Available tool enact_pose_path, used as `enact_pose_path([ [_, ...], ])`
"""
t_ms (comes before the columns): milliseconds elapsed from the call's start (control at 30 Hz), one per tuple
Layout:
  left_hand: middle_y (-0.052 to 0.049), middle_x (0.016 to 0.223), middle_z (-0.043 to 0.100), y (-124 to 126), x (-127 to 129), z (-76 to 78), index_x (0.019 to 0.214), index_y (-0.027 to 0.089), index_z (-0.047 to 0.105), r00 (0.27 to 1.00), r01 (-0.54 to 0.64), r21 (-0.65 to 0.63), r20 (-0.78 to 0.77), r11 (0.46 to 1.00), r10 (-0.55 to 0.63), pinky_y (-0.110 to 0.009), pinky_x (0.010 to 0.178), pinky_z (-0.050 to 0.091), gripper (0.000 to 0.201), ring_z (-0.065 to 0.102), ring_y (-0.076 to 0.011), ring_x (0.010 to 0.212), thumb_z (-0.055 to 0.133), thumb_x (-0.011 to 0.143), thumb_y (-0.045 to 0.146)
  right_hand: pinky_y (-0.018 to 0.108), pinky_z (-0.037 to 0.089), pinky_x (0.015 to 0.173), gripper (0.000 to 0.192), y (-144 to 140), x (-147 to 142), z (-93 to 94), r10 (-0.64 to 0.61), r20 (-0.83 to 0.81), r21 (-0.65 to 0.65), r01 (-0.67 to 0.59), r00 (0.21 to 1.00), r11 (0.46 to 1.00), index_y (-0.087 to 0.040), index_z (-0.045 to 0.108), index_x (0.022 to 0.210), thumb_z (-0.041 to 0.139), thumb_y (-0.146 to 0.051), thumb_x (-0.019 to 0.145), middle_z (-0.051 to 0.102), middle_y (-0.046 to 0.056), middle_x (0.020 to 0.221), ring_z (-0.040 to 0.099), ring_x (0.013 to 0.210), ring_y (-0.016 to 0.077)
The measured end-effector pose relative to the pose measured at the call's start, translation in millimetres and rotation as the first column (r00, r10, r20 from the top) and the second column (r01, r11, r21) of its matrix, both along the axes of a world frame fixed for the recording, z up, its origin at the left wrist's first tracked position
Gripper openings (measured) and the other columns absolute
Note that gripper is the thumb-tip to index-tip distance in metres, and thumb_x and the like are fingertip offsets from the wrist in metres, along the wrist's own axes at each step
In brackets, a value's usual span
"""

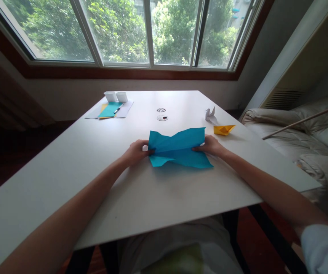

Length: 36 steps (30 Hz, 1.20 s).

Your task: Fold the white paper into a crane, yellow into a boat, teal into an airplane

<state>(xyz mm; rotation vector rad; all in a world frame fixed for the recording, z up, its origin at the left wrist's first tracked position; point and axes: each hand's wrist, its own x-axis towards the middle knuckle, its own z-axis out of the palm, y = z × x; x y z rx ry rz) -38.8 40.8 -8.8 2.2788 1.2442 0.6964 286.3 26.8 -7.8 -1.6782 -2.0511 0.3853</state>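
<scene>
A creased sheet of blue paper (178, 146) is stretched between my hands just over the table, with a fold line running across its middle and its edges bent and uneven. My left hand (139, 151) pinches its left edge, thumb and fingers closed on it. At the opposite edge my right hand (209, 145) grips the sheet, with a fingertip on the crease. Beyond my right hand sit a yellow folded paper boat (224, 130) and a white folded paper crane (211, 115).
On the white table (141, 198), two white paper boxes (116, 96) stand at the far left behind blue and yellow sheets (110, 109) with a pen (118, 109). Two round stickers (162, 118) lie mid-table. A pale sofa (292, 125) is at the right, windows (149, 34) ahead.
</scene>
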Motion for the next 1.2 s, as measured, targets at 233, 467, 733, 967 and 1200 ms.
enact_pose_path([
  [233,-0.009,0.101,0.065,0,-4,1.6,0.088,0.018,0.065,0.987,0.140,0.085,-0.086,0.987,-0.132,-0.036,0.089,0.042,0.024,0.053,-0.0254,0.101,0.056,0.072,0.034,0.037,0.048,0.079,0.038,0,3,-0.2,0.112,-0.050,-0.007,-0.112,0.992,0.994,-0.018,0.067,0.095,0.068,-0.041,0.065,0.067,0.007,0.103,0.062,0.090,0.0266],
  [467,-0.006,0.098,0.066,-6,-6,15.7,0.090,0.024,0.069,0.930,0.293,0.081,-0.255,0.953,-0.265,-0.035,0.091,0.040,0.028,0.051,-0.0226,0.104,0.045,0.082,0.037,0.033,0.048,0.077,0.021,2,19,11.4,0.406,0.039,-0.033,-0.404,0.913,0.914,-0.018,0.069,0.089,0.056,-0.027,0.074,0.068,0.006,0.093,0.060,0.084,0.0218],
  [733,-0.003,0.105,0.062,-25,2,34.6,0.098,0.032,0.068,0.851,0.232,0.067,-0.497,0.970,-0.169,-0.041,0.094,0.031,0.036,0.043,-0.0251,0.109,0.042,0.077,0.021,0.036,0.043,0.082,0.031,-4,21,19.7,0.472,0.189,-0.083,-0.465,0.861,0.881,-0.026,0.069,0.100,0.043,-0.030,0.085,0.063,0.007,0.102,0.053,0.092,0.0220],
  [967,-0.008,0.097,0.062,-42,20,43.9,0.095,0.023,0.068,0.804,0.209,0.111,-0.586,0.972,-0.106,-0.040,0.086,0.035,0.039,0.052,-0.0244,0.092,0.043,0.081,0.049,0.037,0.041,0.083,0.034,-13,15,29.7,0.493,0.262,-0.109,-0.482,0.829,0.869,-0.027,0.069,0.100,0.056,-0.049,0.077,0.064,0.006,0.102,0.050,0.098,0.0247],
  [1200,-0.005,0.113,0.056,-50,24,38.1,0.114,0.030,0.058,0.803,0.361,0.021,-0.516,0.932,-0.299,-0.031,0.085,0.040,0.033,0.053,-0.0207,0.100,0.042,0.085,0.027,0.037,0.042,0.083,0.036,-18,8,32.7,0.500,0.305,-0.118,-0.489,0.811,0.864,-0.023,0.066,0.106,0.053,-0.043,0.080,0.061,0.008,0.107,0.052,0.099,0.0254],
])
